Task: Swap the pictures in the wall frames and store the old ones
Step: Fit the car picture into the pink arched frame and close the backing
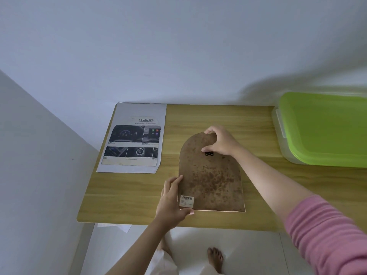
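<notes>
An arch-shaped frame (211,177) lies face down on the wooden table (129,195), showing its stained brown backing board, a small black hanger clip (209,154) and a barcode label (186,201). My left hand (171,199) grips the frame's lower left edge, thumb on the back and fingers under the corner. My right hand (220,140) pinches the arched top, thumb near the black clip. An arch-cut printed picture of car dashboard photos (134,142) lies on a white sheet (123,169) at the table's left.
A clear plastic box with a green lid (323,128) stands at the table's right end. White walls close in behind and to the left. My bare foot (215,259) stands on the white floor below the table's front edge.
</notes>
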